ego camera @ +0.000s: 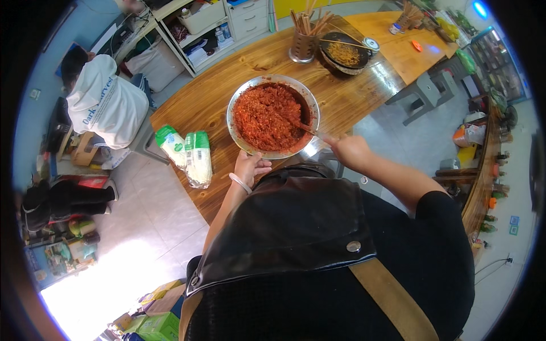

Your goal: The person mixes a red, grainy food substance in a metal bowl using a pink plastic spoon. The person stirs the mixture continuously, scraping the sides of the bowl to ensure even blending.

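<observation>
A wide metal bowl point(315, 115) stands on the wooden table before me, filled with a coarse, dark-red chilli mixture point(266, 115). My right hand point(352, 150) grips the handle of a stirring utensil point(313, 131); its far end is buried in the mixture, so its shape is hidden. At the bowl's near rim, my left hand point(251, 168) holds the edge, thumb at the rim and the other fingers loosely bent below. Left of the bowl lie two plastic packs with green printing, one pack point(172, 144) beside another pack point(198, 164), with white contents resembling enoki mushrooms.
On the wooden table point(200, 96), a perforated chopstick holder point(303, 47) stands beyond the bowl, beside a black pan point(343, 53) of food with chopsticks across it. A person in a white top point(108, 102) sits at left. Grey stools point(420, 96) stand at right.
</observation>
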Available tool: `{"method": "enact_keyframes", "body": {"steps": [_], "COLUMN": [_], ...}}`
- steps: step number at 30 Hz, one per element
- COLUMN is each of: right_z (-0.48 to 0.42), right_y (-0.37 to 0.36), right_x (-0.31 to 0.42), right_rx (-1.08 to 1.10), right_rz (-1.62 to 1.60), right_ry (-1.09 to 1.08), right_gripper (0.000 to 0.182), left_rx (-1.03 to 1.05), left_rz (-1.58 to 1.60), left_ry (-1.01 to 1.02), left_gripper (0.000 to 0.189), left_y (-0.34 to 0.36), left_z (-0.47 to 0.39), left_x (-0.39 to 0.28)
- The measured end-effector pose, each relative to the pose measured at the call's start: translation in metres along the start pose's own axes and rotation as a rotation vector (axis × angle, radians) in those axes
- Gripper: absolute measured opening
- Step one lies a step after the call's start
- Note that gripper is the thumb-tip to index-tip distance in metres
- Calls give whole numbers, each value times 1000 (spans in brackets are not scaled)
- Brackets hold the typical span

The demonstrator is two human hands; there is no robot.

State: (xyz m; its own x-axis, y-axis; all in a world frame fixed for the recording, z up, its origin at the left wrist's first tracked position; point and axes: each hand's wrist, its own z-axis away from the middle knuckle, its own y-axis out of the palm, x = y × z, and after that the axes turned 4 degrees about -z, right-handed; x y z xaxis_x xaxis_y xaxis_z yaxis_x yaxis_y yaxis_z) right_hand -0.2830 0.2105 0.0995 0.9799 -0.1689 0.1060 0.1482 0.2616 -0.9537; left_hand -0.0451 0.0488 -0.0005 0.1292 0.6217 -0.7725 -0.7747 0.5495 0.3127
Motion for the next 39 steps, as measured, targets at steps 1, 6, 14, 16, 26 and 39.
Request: {"method": "enact_keyframes", "body": {"steps": [1,6,14,16,26,39], "right_z": [2,12,20,21,3,-2], "right_y": [5,27,18,9,-37,-47], "right_x": [-2,-13,-14,-12,-15,-3], "right_rx": [-33,-187,-283,-321,-405,122], "right_rz": [0,20,89,120,293,-175], "right_ry": [9,-6,18,9,-99,37], "right_gripper": [54,44,34,28,10,38], "left_rx": [-4,14,11,2,14,22], "left_rz": [1,7,-1,-7,14,4], "left_ry": [0,1,-14,-19,-24,-40], "left_gripper": [28,31,31,30,28,28], "left_y": [0,-1,-2,-1,-2,1], "left_z": [0,-1,-1,0,-1,1], "left_x": [0,1,0,-1,0,-3]}}
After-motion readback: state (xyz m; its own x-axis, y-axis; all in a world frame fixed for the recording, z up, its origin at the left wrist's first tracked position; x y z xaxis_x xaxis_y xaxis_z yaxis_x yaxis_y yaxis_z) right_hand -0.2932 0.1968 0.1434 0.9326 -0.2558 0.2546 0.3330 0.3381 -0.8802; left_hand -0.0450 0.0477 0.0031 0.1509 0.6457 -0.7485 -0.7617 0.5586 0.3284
